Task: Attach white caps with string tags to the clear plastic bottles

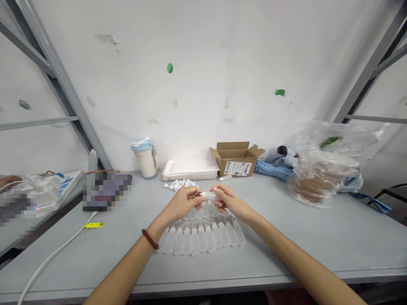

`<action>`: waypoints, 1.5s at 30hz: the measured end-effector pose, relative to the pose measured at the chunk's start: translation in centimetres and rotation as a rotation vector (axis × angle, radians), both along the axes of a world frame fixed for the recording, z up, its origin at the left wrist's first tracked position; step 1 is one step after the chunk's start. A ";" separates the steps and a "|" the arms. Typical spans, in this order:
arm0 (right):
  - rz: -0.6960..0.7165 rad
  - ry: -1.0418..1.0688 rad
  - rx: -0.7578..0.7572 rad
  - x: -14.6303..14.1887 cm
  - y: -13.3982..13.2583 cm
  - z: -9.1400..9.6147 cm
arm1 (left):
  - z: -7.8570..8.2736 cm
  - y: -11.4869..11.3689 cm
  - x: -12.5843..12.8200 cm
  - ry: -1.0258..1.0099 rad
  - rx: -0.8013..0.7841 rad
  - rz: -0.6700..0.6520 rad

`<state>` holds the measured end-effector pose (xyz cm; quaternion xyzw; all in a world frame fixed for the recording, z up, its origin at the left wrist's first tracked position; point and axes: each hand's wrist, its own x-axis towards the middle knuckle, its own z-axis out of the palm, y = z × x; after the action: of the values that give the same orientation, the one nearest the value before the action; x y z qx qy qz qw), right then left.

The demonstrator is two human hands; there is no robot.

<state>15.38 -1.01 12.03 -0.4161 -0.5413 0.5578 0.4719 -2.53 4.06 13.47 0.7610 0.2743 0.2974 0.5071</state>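
Observation:
Both of my hands meet over the middle of the table around one small translucent plastic bottle (212,195). My left hand (185,202) pinches its white cap (203,194) end, where a thin white cord loops out by the fingers. The fingers of my right hand (231,202) are closed on the bottle's body. Below them lies a row of similar flat translucent bottles (202,240) with white cord loops at their tops. Part of a second row (208,209) shows behind, partly hidden by my hands. Just beyond my left hand is a pile of loose white caps (181,184).
At the back stand a cup (145,159), a stack of white trays (190,169) and an open cardboard box (237,163). One single bottle (225,178) lies before the box. Blue cords (273,169) and plastic-wrapped spools (318,182) are right; a cable (60,250) runs left.

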 end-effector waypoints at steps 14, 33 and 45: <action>0.025 -0.021 -0.011 0.2 0.1 -0.4 | -0.2 0.1 -0.1 -0.013 -0.003 -0.002; -0.129 -0.330 0.286 0.1 -0.1 -0.2 | 0.0 0.3 0.1 -0.002 -0.206 0.101; -0.222 -0.541 0.421 0.0 -0.2 -0.6 | 0.0 0.2 -0.2 -0.007 -0.069 0.032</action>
<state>15.38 -1.21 11.40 -0.4987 -0.7011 0.2491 0.4446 -2.68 4.24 13.43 0.7375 0.2950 0.2983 0.5292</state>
